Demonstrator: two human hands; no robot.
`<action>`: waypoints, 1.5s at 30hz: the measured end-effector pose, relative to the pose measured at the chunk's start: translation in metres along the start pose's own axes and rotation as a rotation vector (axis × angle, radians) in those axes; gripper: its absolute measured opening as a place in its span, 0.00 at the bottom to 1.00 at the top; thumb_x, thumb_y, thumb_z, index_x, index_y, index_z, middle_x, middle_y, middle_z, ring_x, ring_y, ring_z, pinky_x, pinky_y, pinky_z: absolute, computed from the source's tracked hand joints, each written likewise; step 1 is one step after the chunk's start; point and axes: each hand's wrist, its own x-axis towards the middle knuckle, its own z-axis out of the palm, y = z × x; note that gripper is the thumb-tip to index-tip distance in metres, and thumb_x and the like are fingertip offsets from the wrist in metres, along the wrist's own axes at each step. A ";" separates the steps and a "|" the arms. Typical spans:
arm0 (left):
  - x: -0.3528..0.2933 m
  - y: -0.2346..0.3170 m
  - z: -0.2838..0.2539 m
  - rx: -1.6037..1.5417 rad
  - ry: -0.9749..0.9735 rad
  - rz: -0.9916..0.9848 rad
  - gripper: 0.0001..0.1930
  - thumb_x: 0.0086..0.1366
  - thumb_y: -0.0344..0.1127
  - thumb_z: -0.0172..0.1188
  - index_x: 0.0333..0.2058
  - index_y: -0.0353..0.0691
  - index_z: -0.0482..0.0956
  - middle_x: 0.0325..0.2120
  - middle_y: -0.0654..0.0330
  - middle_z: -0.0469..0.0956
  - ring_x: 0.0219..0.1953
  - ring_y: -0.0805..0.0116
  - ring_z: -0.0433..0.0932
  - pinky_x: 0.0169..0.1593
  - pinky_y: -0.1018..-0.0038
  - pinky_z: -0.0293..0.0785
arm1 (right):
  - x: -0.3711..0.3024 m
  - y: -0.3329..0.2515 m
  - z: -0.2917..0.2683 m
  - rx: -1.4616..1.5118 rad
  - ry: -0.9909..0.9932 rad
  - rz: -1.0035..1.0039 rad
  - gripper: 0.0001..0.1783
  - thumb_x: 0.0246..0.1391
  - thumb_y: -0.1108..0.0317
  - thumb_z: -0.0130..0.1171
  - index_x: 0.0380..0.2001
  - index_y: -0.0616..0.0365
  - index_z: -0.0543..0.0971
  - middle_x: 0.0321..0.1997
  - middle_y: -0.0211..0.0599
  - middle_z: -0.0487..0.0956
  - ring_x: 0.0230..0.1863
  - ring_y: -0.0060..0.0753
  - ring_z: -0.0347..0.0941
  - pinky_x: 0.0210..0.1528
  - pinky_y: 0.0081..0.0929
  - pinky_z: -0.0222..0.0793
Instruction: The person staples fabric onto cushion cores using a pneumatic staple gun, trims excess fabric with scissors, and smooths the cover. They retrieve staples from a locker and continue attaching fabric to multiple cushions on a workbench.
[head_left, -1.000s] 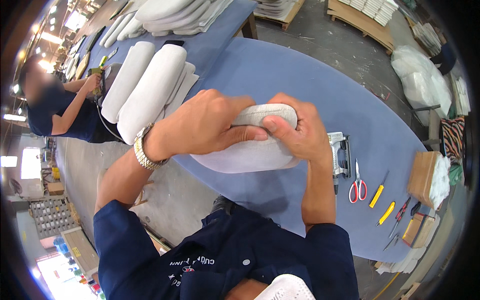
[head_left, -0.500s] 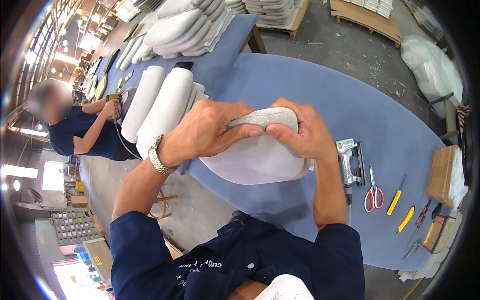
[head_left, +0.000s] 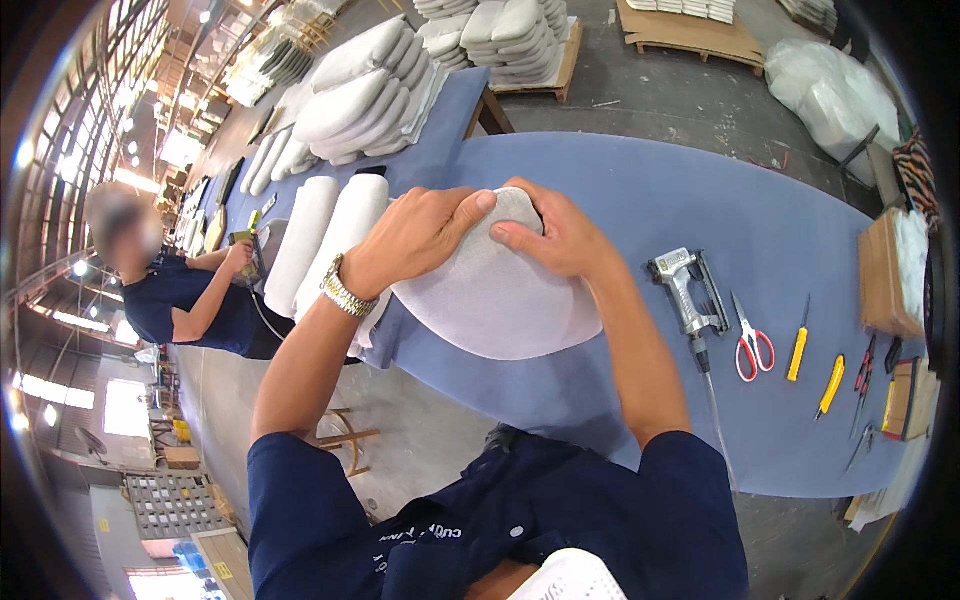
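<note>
A light grey fabric-covered cushion pad [head_left: 500, 310] with a rounded outline is tilted up over the blue table. My left hand [head_left: 430, 230] grips its upper left edge, thumb lying along the top and the fingers partly hidden. At the upper right, my right hand [head_left: 555, 232] wraps the rim, its thumb pressing on the near face and its fingers behind. Beside my left forearm stand more pale grey cushions [head_left: 345, 225]. To the right of my right forearm lies a silver staple gun [head_left: 688, 290] with a hose.
Red-handled scissors [head_left: 752, 348], a yellow-handled screwdriver [head_left: 799, 348], a yellow cutter [head_left: 831, 385] and red-handled pliers [head_left: 864, 372] lie on the table [head_left: 660, 200] near a cardboard box [head_left: 885, 275]. Stacked cushions [head_left: 365, 95] stand farther back. At left, a co-worker [head_left: 185, 290] holds a green tool.
The cushion's upper part, bent between my hands before, now shows a flatter face. My hands have shifted slightly up and left in the picture. The view has also shifted.
</note>
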 end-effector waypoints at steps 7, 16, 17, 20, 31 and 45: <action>-0.030 0.006 0.020 0.042 0.200 0.069 0.26 0.73 0.57 0.55 0.41 0.37 0.85 0.23 0.43 0.81 0.27 0.44 0.82 0.34 0.56 0.76 | -0.027 0.001 0.013 0.051 0.066 -0.128 0.34 0.46 0.54 0.79 0.53 0.59 0.79 0.46 0.38 0.83 0.47 0.34 0.79 0.53 0.32 0.73; -0.064 -0.052 0.012 -0.070 0.238 0.020 0.26 0.65 0.58 0.66 0.42 0.36 0.85 0.26 0.48 0.84 0.28 0.48 0.83 0.34 0.62 0.77 | -0.021 0.003 0.066 -0.029 0.080 -0.092 0.45 0.40 0.56 0.83 0.61 0.61 0.74 0.54 0.41 0.82 0.55 0.35 0.78 0.59 0.33 0.73; -0.069 -0.061 0.010 -0.057 0.238 0.018 0.27 0.65 0.59 0.66 0.42 0.36 0.85 0.26 0.48 0.84 0.29 0.48 0.84 0.35 0.62 0.78 | -0.019 0.002 0.073 -0.039 0.065 -0.100 0.45 0.41 0.59 0.83 0.62 0.61 0.73 0.54 0.39 0.81 0.56 0.32 0.77 0.60 0.32 0.73; -0.076 -0.080 0.012 -0.056 0.215 0.017 0.29 0.64 0.60 0.66 0.46 0.36 0.84 0.31 0.48 0.85 0.34 0.49 0.84 0.40 0.62 0.78 | -0.020 -0.003 0.096 -0.181 0.134 -0.121 0.43 0.43 0.61 0.81 0.62 0.61 0.73 0.54 0.40 0.82 0.55 0.32 0.78 0.59 0.33 0.74; -0.081 -0.154 0.139 -0.378 1.051 -0.065 0.32 0.77 0.44 0.49 0.72 0.32 0.55 0.71 0.37 0.56 0.73 0.42 0.56 0.74 0.56 0.51 | -0.018 -0.010 0.143 -0.518 0.441 -0.117 0.40 0.46 0.60 0.79 0.61 0.61 0.74 0.55 0.47 0.82 0.56 0.42 0.80 0.58 0.35 0.74; -0.147 -0.028 0.268 -0.636 0.593 -0.138 0.54 0.60 0.38 0.66 0.75 0.34 0.37 0.74 0.37 0.47 0.76 0.41 0.50 0.72 0.58 0.58 | -0.080 0.015 0.148 -0.790 0.743 0.193 0.24 0.73 0.53 0.47 0.44 0.66 0.81 0.33 0.63 0.82 0.39 0.64 0.82 0.40 0.47 0.73</action>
